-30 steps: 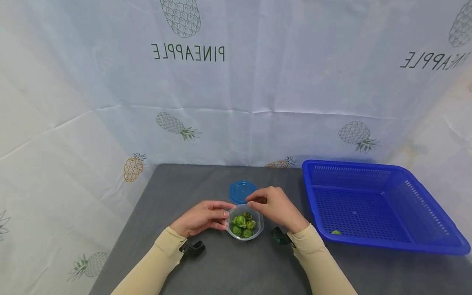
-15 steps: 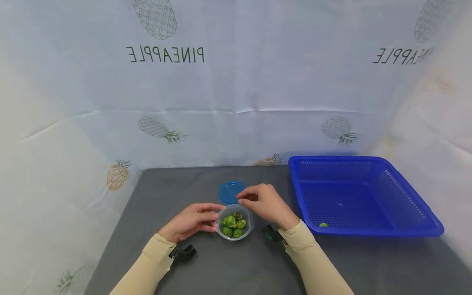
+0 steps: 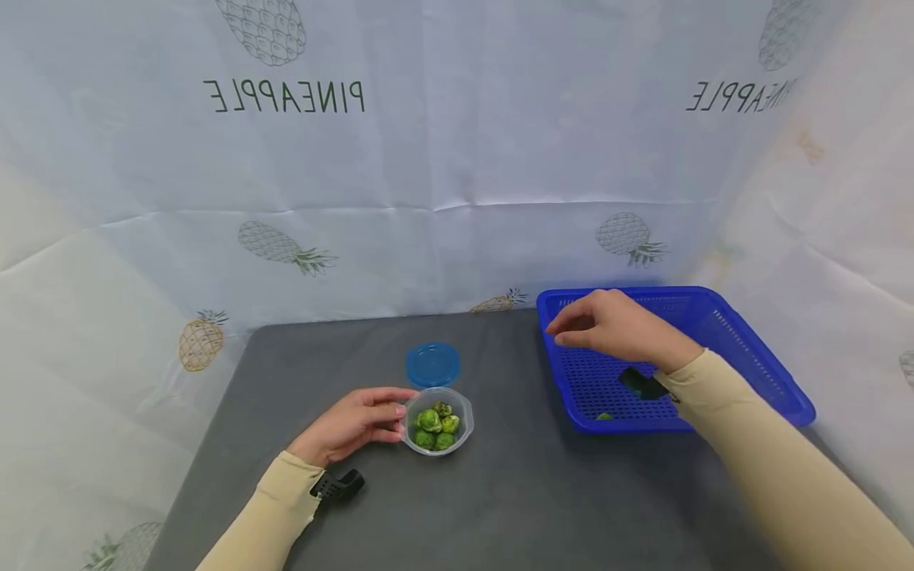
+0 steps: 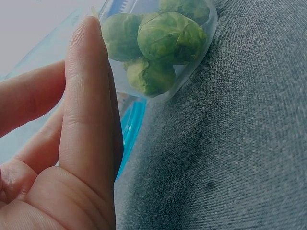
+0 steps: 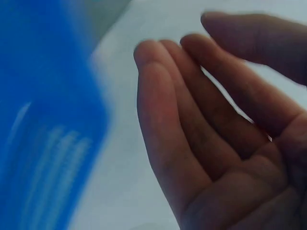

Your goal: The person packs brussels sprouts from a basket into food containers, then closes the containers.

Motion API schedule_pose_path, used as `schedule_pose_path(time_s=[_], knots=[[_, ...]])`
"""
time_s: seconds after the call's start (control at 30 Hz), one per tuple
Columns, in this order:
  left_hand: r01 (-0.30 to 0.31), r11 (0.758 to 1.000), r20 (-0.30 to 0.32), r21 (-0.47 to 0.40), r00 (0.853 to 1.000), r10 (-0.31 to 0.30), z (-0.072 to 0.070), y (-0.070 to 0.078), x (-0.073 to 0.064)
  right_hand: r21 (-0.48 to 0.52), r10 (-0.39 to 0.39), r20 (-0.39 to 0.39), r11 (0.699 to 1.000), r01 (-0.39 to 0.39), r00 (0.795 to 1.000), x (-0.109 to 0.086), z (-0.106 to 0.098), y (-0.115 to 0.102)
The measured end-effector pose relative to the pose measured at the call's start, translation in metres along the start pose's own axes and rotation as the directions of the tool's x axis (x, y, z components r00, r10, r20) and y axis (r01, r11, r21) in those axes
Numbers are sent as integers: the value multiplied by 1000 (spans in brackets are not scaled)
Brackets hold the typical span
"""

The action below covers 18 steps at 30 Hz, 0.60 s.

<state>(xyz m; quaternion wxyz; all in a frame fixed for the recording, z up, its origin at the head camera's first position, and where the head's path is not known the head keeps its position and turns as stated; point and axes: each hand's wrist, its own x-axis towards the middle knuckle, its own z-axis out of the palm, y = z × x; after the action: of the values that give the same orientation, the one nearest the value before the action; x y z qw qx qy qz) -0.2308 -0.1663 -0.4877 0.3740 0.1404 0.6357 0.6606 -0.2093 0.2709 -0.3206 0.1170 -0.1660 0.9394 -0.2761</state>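
Note:
A small clear plastic container [image 3: 466, 428] with several Brussels sprouts [image 3: 428, 420] in it stands on the grey table. My left hand [image 3: 357, 424] is at its left side, fingers fairly straight, touching the rim. In the left wrist view the thumb [image 4: 88, 96] points up towards the container, where sprouts [image 4: 168, 38] show through the wall. My right hand [image 3: 617, 325] hovers over the left part of a blue basket [image 3: 757, 357]; its fingers are loosely bent, thumb apart, nothing between them. One green sprout [image 3: 604, 416] lies at the basket's near edge.
A blue lid [image 3: 432, 365] lies flat on the table just behind the container. The grey table [image 3: 500, 507] reaches back to a white cloth [image 3: 400, 159] printed with pineapples, which hangs behind and at both sides.
My right hand has left the space above the container's far right rim and moved right, over the basket. The left hand stays at the container. The head view has turned right.

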Motion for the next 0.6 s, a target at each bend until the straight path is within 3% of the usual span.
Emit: schedule_pose_path(time_s=[0.13, 0.3, 0.47, 0.6], knots=[[6, 1000, -7, -8, 1000, -7, -1, 0, 0, 44, 77, 171, 995, -86, 982, 7, -5, 50], [12, 1000, -18, -27, 1000, -13, -2, -2, -3, 78, 115, 374, 985, -155, 920, 17, 14, 97], [18, 999, -2, -42, 1000, -19, -1, -4, -3, 66, 161, 509, 972, -225, 846, 14, 33, 111], [10, 999, 4, -47, 1000, -10, -1, -3, -2, 67, 178, 530, 966, -250, 829, 12, 36, 108]])
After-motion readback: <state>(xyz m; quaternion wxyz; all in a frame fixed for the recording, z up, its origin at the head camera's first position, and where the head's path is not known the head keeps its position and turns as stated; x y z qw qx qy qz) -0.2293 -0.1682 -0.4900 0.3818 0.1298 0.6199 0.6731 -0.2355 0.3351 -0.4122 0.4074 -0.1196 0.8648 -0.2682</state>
